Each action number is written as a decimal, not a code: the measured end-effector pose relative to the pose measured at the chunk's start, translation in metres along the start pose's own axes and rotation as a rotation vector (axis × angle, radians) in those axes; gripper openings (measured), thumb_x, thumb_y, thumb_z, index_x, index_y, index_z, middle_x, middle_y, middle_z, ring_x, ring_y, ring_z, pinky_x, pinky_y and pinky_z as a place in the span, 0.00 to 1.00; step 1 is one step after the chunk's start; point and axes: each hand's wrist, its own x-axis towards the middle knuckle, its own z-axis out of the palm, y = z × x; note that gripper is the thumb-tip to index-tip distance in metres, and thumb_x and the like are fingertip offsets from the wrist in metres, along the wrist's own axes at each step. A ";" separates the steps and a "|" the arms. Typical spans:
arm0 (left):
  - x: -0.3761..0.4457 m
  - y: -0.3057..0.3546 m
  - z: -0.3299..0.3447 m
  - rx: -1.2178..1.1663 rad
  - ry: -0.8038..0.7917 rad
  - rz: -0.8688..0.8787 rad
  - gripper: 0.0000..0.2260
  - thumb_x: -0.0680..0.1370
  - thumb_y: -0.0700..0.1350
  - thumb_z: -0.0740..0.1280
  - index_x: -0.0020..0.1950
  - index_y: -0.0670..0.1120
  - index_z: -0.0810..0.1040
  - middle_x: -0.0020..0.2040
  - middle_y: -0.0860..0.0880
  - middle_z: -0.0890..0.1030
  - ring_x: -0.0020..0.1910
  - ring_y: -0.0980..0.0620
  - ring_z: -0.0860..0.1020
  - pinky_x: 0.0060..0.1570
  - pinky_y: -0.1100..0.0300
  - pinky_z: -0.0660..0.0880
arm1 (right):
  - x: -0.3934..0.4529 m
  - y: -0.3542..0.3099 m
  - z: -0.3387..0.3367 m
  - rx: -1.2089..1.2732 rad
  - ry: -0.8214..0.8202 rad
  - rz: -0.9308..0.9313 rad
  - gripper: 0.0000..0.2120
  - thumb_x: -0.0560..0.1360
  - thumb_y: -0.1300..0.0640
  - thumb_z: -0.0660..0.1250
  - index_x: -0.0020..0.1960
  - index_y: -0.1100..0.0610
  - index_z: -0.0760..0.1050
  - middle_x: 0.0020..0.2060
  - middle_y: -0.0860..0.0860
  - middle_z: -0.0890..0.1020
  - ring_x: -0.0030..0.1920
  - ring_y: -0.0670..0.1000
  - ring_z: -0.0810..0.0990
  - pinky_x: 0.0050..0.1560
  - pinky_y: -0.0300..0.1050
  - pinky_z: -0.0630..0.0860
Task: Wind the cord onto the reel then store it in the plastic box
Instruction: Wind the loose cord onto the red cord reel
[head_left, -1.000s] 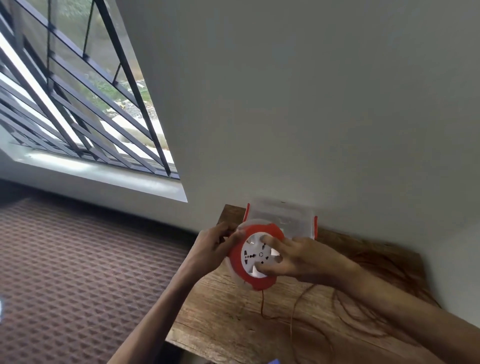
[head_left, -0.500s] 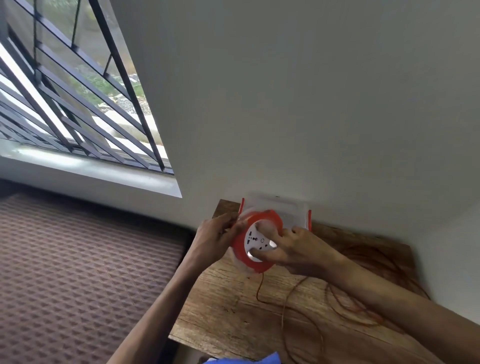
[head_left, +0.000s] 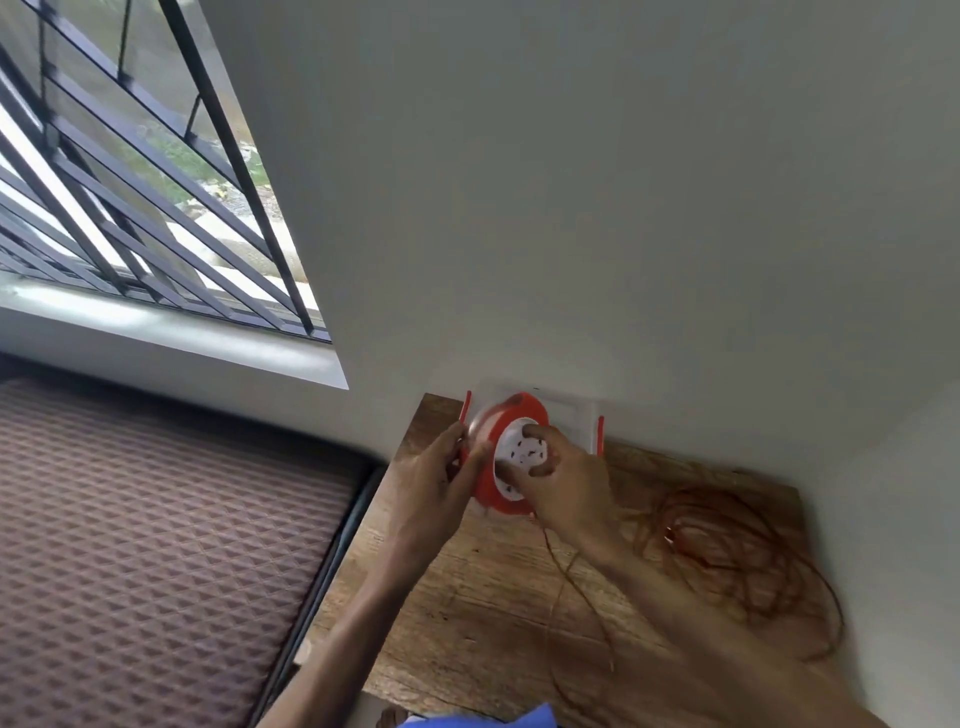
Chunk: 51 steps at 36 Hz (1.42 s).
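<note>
A round orange reel with a white socket face is held upright above the wooden table. My left hand grips its left rim. My right hand presses fingers on the white socket face. A thin orange cord runs down from the reel and lies in a loose tangle on the table's right side. Behind the reel, against the wall, stands a clear plastic box with orange side clips, partly hidden by the reel.
The table fits into a corner between two pale walls. A brown patterned mattress lies to the left, below a barred window. A blue item shows at the bottom edge.
The reel has tipped and risen slightly toward the box, and my right fingers have shifted around its white face. The view has tilted, showing more of the cord pile.
</note>
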 end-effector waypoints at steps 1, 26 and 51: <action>-0.006 0.002 0.007 -0.040 0.015 0.013 0.17 0.88 0.58 0.69 0.67 0.47 0.85 0.45 0.62 0.86 0.44 0.66 0.88 0.38 0.69 0.83 | -0.001 -0.003 0.004 0.187 -0.012 0.159 0.31 0.73 0.35 0.76 0.71 0.45 0.78 0.60 0.53 0.86 0.49 0.54 0.88 0.31 0.35 0.81; -0.015 0.022 0.002 -0.769 -0.527 -0.124 0.53 0.76 0.65 0.79 0.91 0.50 0.54 0.79 0.31 0.71 0.69 0.34 0.81 0.62 0.41 0.82 | -0.036 -0.023 -0.018 0.660 -0.265 0.458 0.17 0.74 0.38 0.74 0.52 0.51 0.85 0.39 0.57 0.89 0.22 0.45 0.73 0.22 0.35 0.66; 0.026 0.020 -0.012 -1.216 -0.524 -0.600 0.40 0.73 0.72 0.72 0.73 0.43 0.85 0.66 0.34 0.85 0.61 0.36 0.85 0.61 0.40 0.82 | 0.032 -0.042 -0.094 -0.866 -0.444 -1.234 0.28 0.84 0.49 0.67 0.81 0.41 0.63 0.78 0.62 0.67 0.49 0.58 0.83 0.41 0.51 0.85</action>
